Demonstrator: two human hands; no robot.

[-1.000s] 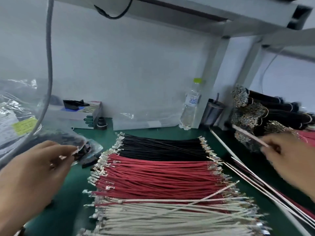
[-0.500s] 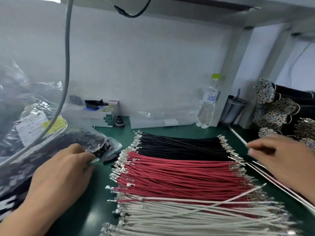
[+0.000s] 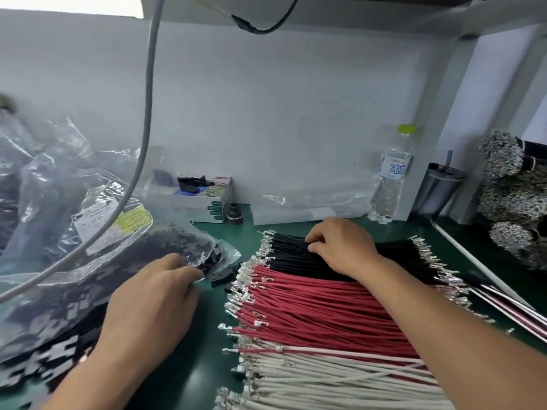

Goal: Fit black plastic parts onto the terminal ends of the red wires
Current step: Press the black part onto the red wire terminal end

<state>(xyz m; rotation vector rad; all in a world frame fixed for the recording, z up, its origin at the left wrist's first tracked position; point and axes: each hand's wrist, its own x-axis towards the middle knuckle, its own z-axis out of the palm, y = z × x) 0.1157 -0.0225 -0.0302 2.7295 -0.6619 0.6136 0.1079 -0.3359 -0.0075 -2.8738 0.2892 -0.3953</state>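
Three wire layers lie on the mat: black wires (image 3: 299, 255), red wires (image 3: 319, 303), white wires (image 3: 310, 377). Right hand (image 3: 343, 247) curls fingertips onto the black wires. Left hand (image 3: 157, 297) pinches the bag (image 3: 97, 261) of black plastic parts (image 3: 220, 278).

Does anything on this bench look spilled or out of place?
A few black plastic parts lie loose on the green mat, spilled from the open mouth of the clear bag. One white wire lies among the red wires instead of with its own bunch.
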